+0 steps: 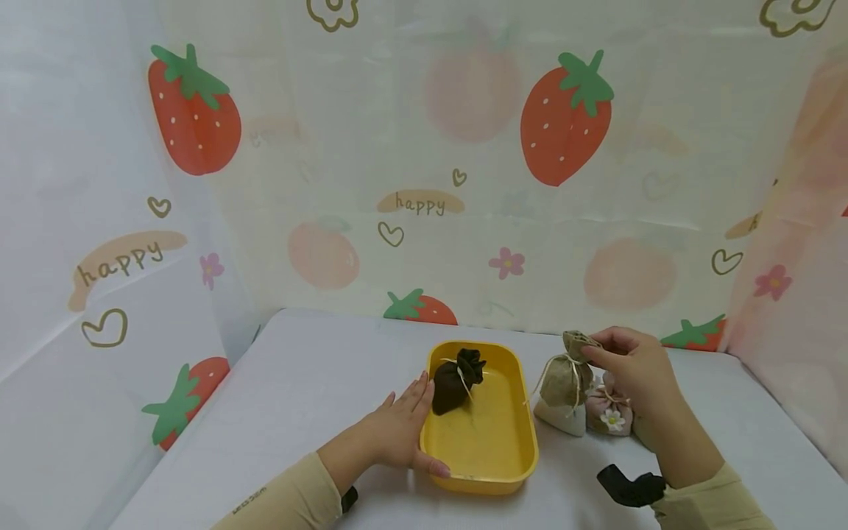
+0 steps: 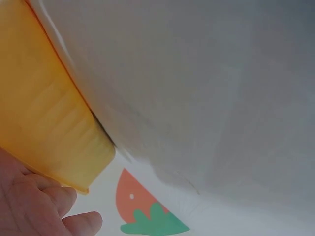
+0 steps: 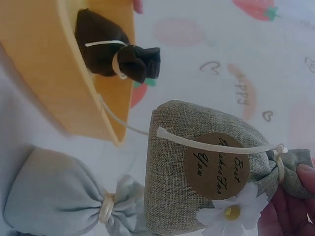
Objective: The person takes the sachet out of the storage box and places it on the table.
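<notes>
My right hand (image 1: 636, 372) pinches the gathered top of a grey-green drawstring sachet (image 1: 566, 380), which hangs upright to the right of the yellow tray (image 1: 486, 445). A round "Best Wishes For You" label (image 3: 216, 166) and a white flower (image 3: 232, 211) show on it in the right wrist view. Behind it a white sachet (image 1: 562, 419) stands on the table, partly covered. Along the tray's left side lies my left hand (image 1: 397, 430), fingers extended against the wall and thumb at the near rim. Inside the tray, a black sachet (image 1: 452, 388) leans toward its left wall.
A pink sachet (image 1: 606, 419) with a white flower stands beside the white one, partly behind my right hand. Part of another sachet (image 1: 642, 433) shows by the right wrist. A patterned curtain (image 1: 411, 147) closes off the back of the white table (image 1: 311, 368).
</notes>
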The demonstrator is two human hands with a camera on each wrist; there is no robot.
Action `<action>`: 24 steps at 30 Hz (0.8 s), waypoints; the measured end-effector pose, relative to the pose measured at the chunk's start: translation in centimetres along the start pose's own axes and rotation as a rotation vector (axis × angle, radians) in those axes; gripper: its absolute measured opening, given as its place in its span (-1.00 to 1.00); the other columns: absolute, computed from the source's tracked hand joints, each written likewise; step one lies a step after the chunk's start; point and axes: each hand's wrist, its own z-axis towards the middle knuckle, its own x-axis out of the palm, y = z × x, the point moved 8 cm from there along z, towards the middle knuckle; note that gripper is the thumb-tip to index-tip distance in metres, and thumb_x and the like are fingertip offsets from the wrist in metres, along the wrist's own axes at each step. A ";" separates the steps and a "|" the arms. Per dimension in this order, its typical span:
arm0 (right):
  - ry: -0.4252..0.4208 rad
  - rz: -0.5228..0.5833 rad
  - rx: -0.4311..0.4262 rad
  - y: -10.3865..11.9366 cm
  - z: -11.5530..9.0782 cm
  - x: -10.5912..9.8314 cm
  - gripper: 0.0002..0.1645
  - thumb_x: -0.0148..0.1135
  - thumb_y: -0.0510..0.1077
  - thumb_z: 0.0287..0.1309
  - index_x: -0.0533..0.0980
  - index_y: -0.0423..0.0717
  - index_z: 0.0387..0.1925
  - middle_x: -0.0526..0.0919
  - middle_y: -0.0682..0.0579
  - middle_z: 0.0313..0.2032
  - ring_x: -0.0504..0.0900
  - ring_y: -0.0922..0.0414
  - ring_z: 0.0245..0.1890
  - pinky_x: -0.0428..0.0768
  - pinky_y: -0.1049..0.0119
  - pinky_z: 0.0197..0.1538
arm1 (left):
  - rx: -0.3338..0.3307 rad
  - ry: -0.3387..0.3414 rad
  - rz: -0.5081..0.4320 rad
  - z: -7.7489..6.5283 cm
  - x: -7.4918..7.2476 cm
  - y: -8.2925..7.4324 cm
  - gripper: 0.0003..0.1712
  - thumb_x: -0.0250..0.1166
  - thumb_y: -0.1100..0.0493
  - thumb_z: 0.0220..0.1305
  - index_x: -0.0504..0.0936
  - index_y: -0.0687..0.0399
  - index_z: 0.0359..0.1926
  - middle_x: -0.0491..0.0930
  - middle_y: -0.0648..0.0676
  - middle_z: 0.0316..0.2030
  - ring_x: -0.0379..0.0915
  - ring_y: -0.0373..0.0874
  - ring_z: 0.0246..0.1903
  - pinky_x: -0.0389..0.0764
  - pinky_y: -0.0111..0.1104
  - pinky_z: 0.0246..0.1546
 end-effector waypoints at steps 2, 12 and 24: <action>-0.015 -0.013 0.004 -0.2 -0.3 -0.4 -0.51 0.29 0.15 0.02 0.58 -0.20 -0.24 0.62 0.21 -0.43 0.49 0.26 -0.36 0.49 0.30 -0.38 | 0.000 -0.001 0.000 0.0 0.0 0.0 0.48 0.02 -0.69 -0.31 -0.24 0.18 0.42 -0.37 0.16 0.42 -0.35 -0.03 0.39 -0.01 0.04 0.26; -0.047 0.069 -0.044 -0.8 -1.9 -2.1 -0.66 0.30 -0.04 0.07 0.56 -0.27 -0.29 0.59 0.33 -0.50 0.55 0.30 -0.46 0.55 0.42 -0.39 | 0.003 -0.004 -0.014 0.0 0.3 0.1 0.47 0.06 -0.67 -0.30 -0.24 0.18 0.42 -0.37 0.16 0.42 -0.35 -0.03 0.39 -0.01 0.06 0.25; -0.010 0.132 0.038 -4.5 -2.4 -1.4 -0.74 0.34 -0.10 0.02 0.57 -0.26 -0.37 0.60 0.30 -0.50 0.53 0.36 -0.45 0.55 0.42 -0.36 | 0.009 -0.015 -0.004 0.1 0.3 0.2 0.49 0.02 -0.69 -0.32 -0.25 0.18 0.42 -0.38 0.16 0.42 -0.37 -0.04 0.39 0.00 0.06 0.25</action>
